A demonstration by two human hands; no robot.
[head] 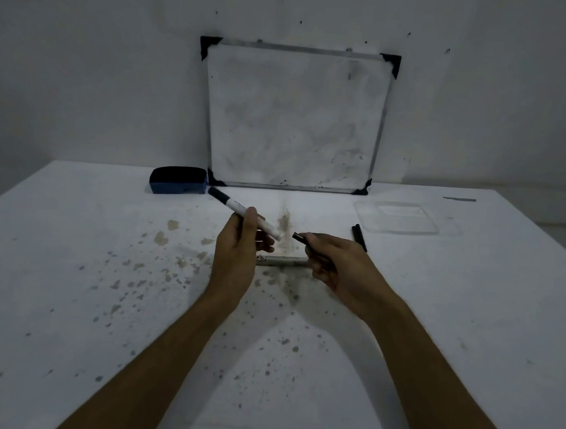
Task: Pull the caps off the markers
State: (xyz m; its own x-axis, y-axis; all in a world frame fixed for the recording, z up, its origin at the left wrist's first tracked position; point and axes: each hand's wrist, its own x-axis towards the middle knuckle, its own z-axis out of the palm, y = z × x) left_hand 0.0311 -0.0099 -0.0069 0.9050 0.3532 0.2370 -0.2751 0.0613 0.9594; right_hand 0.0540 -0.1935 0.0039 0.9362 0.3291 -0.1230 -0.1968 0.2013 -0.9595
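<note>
head view, left hand (238, 244): raised over the surface (65, 298), fingers and thumb curled round the white barrel of a marker (238, 208); the grip is clamped on it near the middle.
head view, marker: tilted, its black end up and to the left, its lower white end pointing down toward the right hand; clear of the surface, held in the air.
head view, right hand (335, 262): fingers curled round a small black cap (298, 237), whose end sticks out toward the marker; grip closed on it, a short gap between cap and marker.
head view, second marker (283, 261): lying flat on the surface just beneath and between the two hands.
head view, black pen (359, 237): on the surface just beyond the right hand.
head view, handling: the marker looks light, stiff and smooth, likely a little slippery; the mid-barrel hold seems the steady place. the cap is tiny and easy to drop.
head view, whiteboard (295, 120): smudged, leaning on the wall at the back.
head view, eraser (178, 180): blue, left of the whiteboard's foot.
head view, clear lid (396, 218): flat, to the right.
head view, surface: white, speckled with stains.
</note>
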